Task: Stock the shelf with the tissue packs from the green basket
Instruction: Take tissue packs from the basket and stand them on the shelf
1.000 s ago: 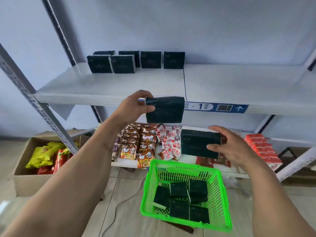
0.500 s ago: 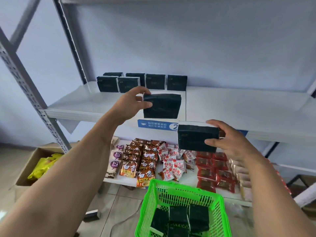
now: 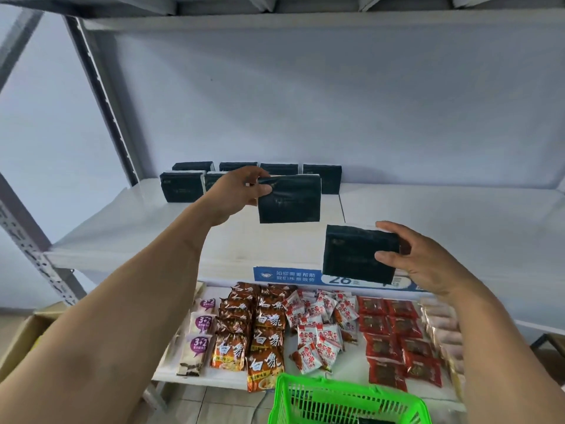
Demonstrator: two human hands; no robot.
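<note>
My left hand (image 3: 237, 191) grips a dark tissue pack (image 3: 290, 198) by its left edge, upright above the white shelf (image 3: 443, 221), just in front of several dark tissue packs (image 3: 182, 190) standing in two rows at the shelf's back left. My right hand (image 3: 425, 258) holds a second dark tissue pack (image 3: 354, 254) by its right end, lower and to the right, over the shelf's front edge. The green basket (image 3: 345, 400) shows only its far rim at the bottom; its contents are mostly out of view.
The lower shelf (image 3: 214, 376) carries rows of snack packets: orange noodle bags (image 3: 263, 338), red-and-white sachets (image 3: 321, 328), red packs (image 3: 394, 338). A blue price label (image 3: 287, 275) lines the upper shelf's edge. A perforated grey upright (image 3: 33, 249) stands left, with a cardboard box (image 3: 21, 335) beside it.
Both hands have risen and moved toward the shelf with their packs; the left pack is now over the shelf surface. My view has tilted up, so the basket has dropped almost out of frame.
</note>
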